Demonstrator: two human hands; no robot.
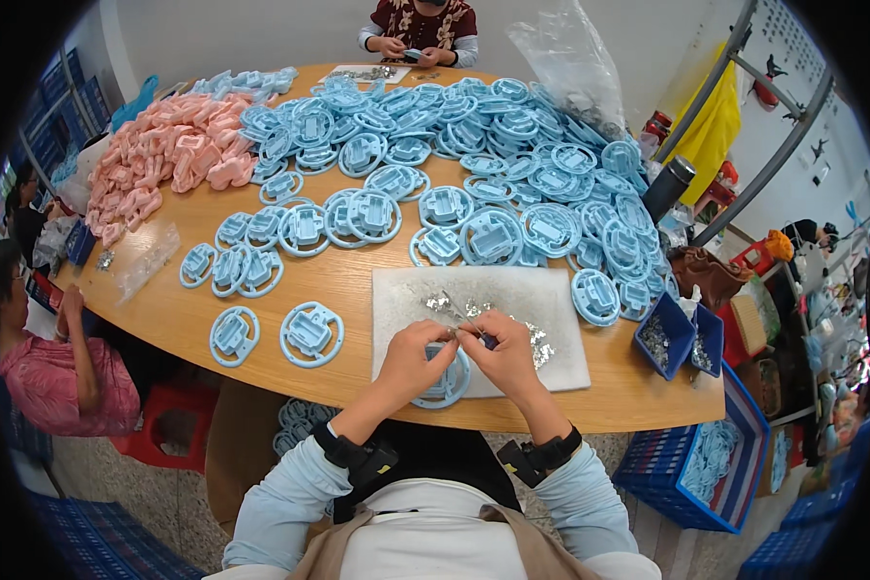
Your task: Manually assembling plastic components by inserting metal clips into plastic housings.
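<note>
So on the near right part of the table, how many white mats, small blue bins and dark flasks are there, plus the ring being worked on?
White mat: 1
Small blue bins: 2
Dark flask: 1
Blue ring being worked on: 1
Total: 5

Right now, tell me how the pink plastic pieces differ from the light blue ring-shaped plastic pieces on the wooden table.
The pink plastic pieces are pink, the light blue ring-shaped plastic pieces blue. The pink ones sit heaped in one pile at the far left; the blue ones spread widely across the wooden table. Blue ones are far more numerous. Both look like moulded plastic.
</note>
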